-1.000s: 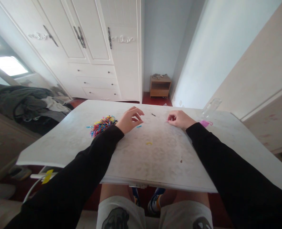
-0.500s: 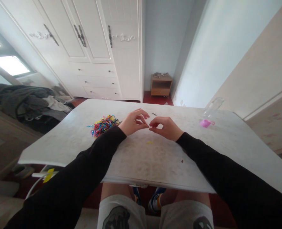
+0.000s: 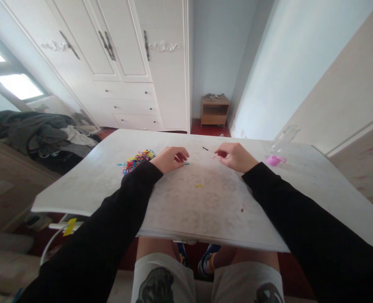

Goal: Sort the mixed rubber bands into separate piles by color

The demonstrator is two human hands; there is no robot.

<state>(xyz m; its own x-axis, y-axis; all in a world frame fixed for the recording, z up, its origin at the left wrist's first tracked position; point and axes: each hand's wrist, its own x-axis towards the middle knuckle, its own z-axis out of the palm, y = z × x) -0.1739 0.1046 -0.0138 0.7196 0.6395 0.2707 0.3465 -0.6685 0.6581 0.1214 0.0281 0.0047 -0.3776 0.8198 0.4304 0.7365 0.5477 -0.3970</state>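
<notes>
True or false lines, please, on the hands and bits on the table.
The heap of multicoloured bands lies beside the left hand. True.
The hands touch each other. False: the right hand is apart from the left.
The clear bottle with a pink cap sits by the left hand. False: it is past the right hand.
A small yellow piece lies between the forearms. True.
The right hand pinches a thin pinkish piece. True.

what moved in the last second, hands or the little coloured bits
The hands met at the fingertips half a second ago and have parted: the right hand drew back right, pinching a pinkish piece; the left hand curled down beside the coloured pile. Pile, yellow piece and bottle stayed put.
</notes>
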